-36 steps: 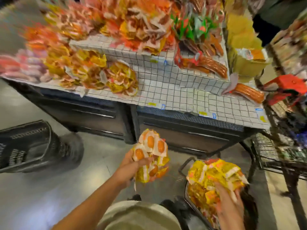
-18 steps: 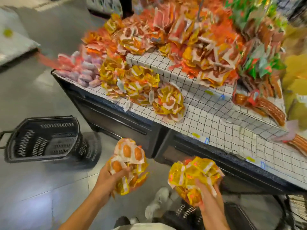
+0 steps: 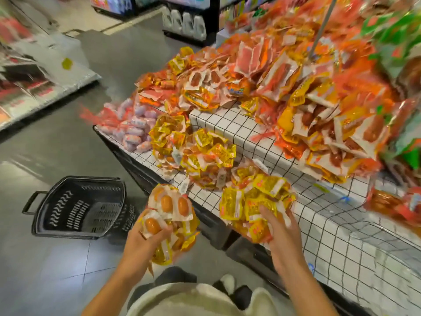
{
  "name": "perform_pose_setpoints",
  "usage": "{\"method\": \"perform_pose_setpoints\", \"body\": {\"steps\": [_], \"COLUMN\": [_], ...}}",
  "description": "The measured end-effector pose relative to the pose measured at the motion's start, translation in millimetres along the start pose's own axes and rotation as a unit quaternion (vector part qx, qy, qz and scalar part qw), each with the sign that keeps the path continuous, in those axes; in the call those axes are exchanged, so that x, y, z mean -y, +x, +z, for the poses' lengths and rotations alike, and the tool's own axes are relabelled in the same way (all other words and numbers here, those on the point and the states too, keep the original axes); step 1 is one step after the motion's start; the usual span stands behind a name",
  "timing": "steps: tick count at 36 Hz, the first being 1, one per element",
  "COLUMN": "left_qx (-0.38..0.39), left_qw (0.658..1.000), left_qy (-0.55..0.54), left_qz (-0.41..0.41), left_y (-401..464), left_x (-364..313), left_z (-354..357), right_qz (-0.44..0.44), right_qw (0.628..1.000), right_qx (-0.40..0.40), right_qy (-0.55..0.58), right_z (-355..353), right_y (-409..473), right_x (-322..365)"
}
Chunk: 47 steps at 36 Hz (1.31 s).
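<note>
My left hand (image 3: 143,241) grips a bundle of white-and-yellow snack packets (image 3: 169,209) with orange sausages showing, held over the floor in front of the display. My right hand (image 3: 276,229) grips a second bundle of yellow packets (image 3: 252,201), which is at the front edge of the grid-patterned display table (image 3: 323,224). Similar yellow bundles (image 3: 205,156) lie in a heap on the table's lower tier just beyond.
A black shopping basket (image 3: 79,206) stands on the grey floor to the left. Pink sausages (image 3: 134,131) and piles of orange and red packets (image 3: 296,87) cover the tiered table. Shelving (image 3: 29,71) lines the aisle at far left.
My view has swung left. Both hands have carried their bundles up and forward, and the right one has moved from over a basket at the lower right to the table's front edge.
</note>
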<state>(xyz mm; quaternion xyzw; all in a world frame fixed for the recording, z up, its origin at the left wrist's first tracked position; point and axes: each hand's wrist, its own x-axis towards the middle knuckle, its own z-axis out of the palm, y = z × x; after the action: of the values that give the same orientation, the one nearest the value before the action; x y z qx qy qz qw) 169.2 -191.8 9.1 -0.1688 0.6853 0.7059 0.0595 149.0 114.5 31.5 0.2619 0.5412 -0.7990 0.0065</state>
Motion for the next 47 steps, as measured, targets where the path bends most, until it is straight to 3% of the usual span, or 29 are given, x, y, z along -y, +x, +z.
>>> {"method": "perform_pose_setpoints", "body": {"steps": [5,11,20,29,35,40,43,47], "left_qx": [0.035,0.125,0.205,0.341,0.466,0.507,0.503,0.478], "left_qw": [0.999,0.992,0.973,0.921,0.854,0.835,0.839,0.858], "left_qy": [-0.001,0.025,0.062,0.157,0.194,0.172,0.166,0.186], "left_qz": [-0.002,-0.013,-0.082,-0.105,-0.121,-0.130,-0.123,-0.033], "left_y": [41,99,160,181,172,146,132,122], "left_x": [-12,-21,-43,-69,-81,-77,-77,-75], "left_z": [15,15,3,22,61,110,141,180], "right_qz": [-0.025,0.042,-0.072,-0.140,-0.118,0.034,0.065,-0.001], "right_qw": [1.000,0.997,0.976,0.933,0.960,0.979,0.973,0.980], "right_qx": [-0.006,-0.058,-0.178,-0.328,-0.251,-0.143,-0.112,-0.170], "right_qy": [0.016,0.000,-0.099,-0.051,-0.031,0.140,0.192,0.101], "right_z": [25,41,58,77,88,72,45,5], "right_y": [47,92,77,27,-6,-8,-8,-3], "right_x": [28,15,-4,-49,-75,-72,-59,-32]}}
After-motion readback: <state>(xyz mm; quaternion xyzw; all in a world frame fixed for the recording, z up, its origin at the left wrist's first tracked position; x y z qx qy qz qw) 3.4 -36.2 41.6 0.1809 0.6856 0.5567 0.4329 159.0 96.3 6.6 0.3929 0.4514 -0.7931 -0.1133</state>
